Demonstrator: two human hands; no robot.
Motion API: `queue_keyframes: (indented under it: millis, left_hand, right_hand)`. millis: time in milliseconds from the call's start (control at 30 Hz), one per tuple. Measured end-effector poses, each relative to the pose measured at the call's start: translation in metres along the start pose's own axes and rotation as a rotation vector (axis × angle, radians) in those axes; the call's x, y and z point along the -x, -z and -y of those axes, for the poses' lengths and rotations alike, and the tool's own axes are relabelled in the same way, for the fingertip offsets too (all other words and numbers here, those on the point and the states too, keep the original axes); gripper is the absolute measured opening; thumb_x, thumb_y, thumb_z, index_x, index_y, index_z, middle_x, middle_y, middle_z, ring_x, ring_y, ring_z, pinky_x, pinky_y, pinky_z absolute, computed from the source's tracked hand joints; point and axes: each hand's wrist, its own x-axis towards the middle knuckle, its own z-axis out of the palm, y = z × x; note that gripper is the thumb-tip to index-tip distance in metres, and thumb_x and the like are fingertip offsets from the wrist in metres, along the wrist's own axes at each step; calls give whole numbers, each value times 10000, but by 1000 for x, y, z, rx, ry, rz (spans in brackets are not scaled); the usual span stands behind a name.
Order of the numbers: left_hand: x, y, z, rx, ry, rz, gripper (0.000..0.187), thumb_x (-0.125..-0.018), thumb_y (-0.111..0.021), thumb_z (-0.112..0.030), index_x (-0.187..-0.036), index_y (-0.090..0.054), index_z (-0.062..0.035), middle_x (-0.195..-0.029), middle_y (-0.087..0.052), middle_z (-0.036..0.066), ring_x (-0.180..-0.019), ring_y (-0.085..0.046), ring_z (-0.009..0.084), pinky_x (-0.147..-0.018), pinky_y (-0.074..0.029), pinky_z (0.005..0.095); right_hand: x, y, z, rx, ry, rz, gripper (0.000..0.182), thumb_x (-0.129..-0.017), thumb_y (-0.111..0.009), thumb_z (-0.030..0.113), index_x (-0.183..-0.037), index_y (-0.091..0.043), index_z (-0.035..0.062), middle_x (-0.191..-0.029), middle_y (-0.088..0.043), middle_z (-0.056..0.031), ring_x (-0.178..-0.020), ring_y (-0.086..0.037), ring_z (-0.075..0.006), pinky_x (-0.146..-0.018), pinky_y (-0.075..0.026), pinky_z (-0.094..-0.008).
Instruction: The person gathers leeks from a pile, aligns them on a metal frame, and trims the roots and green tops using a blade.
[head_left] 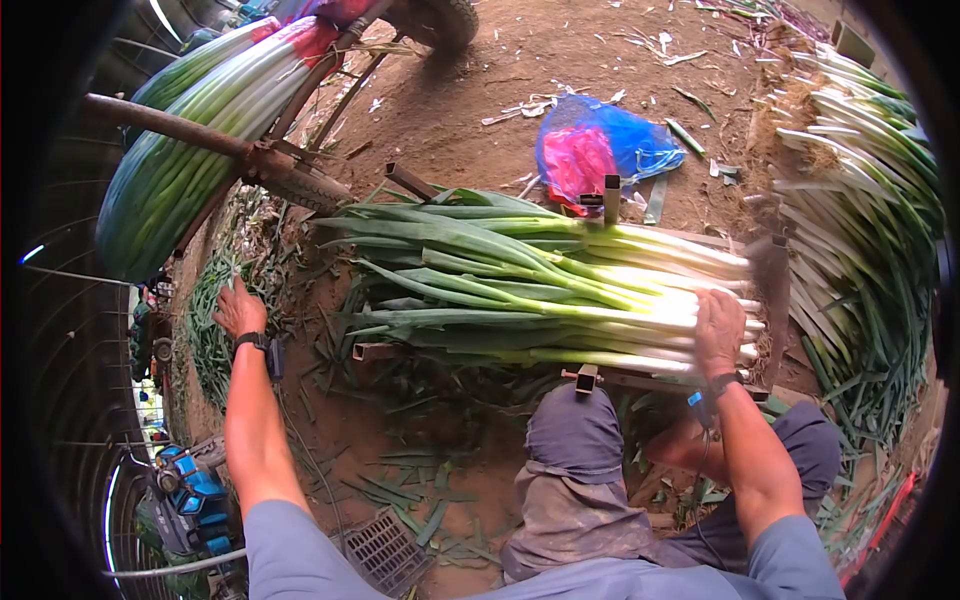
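Note:
A thick layer of long green onions (pixel 560 290) lies in a low metal rack, green leaves to the left and white stems to the right. My right hand (pixel 720 332) rests on the white stems near the rack's end plate (pixel 768 310), fingers lying over them rather than wrapped round. Far to the left, my left hand (pixel 240 308) is at a heap of thin green strands (pixel 208 322). Its fingers are drawn together at the top of the heap; what they pinch is too small to make out.
More green onions (pixel 850 200) lie heaped along the right. Bundled onions (pixel 220 120) hang over a rusty metal bar (pixel 160 122) at upper left. Blue and pink netting (pixel 610 145) lies on the soil behind the rack. A black plastic crate (pixel 385 550) sits at lower left.

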Motion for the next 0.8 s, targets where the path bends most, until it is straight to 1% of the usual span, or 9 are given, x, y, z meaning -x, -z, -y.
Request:
queue_keyframes:
  millis: [33, 100, 167, 300, 367, 467, 500, 667, 800]
  left_hand:
    - [1, 14, -9, 9, -12, 2, 485, -930, -669, -348, -1374, -588, -169, -1344, -602, 152, -1242, -571, 340, -1031, -414, 574]
    - [19, 81, -66, 730, -342, -69, 344, -969, -597, -267, -1263, -657, -98, -1204, -670, 154, -1137, -625, 338, -995, -475, 483]
    - [70, 179, -147, 957, -716, 75, 281, -976, -569, -231, -1158, -699, -61, -1123, -700, 156, -1069, -654, 334, -974, -501, 406]
    - [169, 273, -299, 1251, -1114, -44, 507, -929, -657, -409, -1324, -645, -90, -1361, -613, 140, -1343, -515, 319, -1208, -300, 476]
    - [187, 280, -345, 1233, -1147, -65, 586, -923, -643, -483, -1363, -611, -98, -1385, -595, 147, -1363, -497, 321, -1228, -263, 475]
    - [197, 282, -368, 1143, -1163, 202, 719, -855, -647, -629, -1350, -628, -109, -1311, -628, 181, -1260, -553, 329, -1142, -340, 506]
    - [203, 281, -363, 1153, -1167, 78, 692, -857, -654, -604, -1345, -635, -114, -1257, -642, 182, -1180, -579, 340, -1062, -398, 478]
    - [226, 278, -354, 1152, -1063, 13, 701, -819, -696, -617, -1308, -664, -116, -1234, -638, 173, -1168, -577, 352, -1028, -421, 473]
    - [205, 263, -379, 1196, -1127, -9, 646, -810, -695, -621, -1269, -688, -166, -1306, -598, 118, -1185, -554, 320, -1012, -423, 465]
  right_hand:
    - [-2, 0, 2, 11, -10, 2, 249, -990, -544, 232, -1084, -755, 139, -1094, -669, -61, -1139, -585, -250, -1086, -378, -425]
    - [-2, 5, 3, -90, -28, 31, 247, -982, -553, 244, -1083, -756, 148, -1089, -675, -56, -1121, -589, -251, -1054, -394, -432]
    - [1, -6, -6, -36, -4, -29, 241, -979, -559, 252, -1072, -758, 152, -1089, -677, -53, -1106, -590, -255, -1025, -407, -437]
    - [0, -3, 0, -19, 5, -68, 222, -972, -574, 253, -1041, -762, 157, -1069, -686, -52, -1092, -602, -265, -1018, -416, -435]
    - [-1, 0, 2, -6, 13, -80, 212, -969, -581, 254, -1028, -760, 156, -1063, -689, -52, -1082, -606, -267, -1017, -417, -437]
    - [-2, 4, 4, -36, 20, -68, 195, -955, -590, 248, -995, -754, 150, -1056, -687, -50, -1075, -605, -264, -1010, -420, -435]
    - [-1, 4, 4, -51, 33, -78, 186, -945, -598, 241, -989, -752, 147, -1048, -688, -48, -1063, -609, -263, -1007, -422, -433]
    - [-3, 8, 8, -29, 29, -52, 181, -938, -596, 227, -967, -744, 127, -1046, -692, -67, -1050, -621, -266, -1000, -423, -432]
    - [2, 13, 12, -28, 14, -16, 217, -967, -576, 243, -1035, -739, 117, -1074, -688, -83, -1079, -614, -270, -1013, -409, -437]
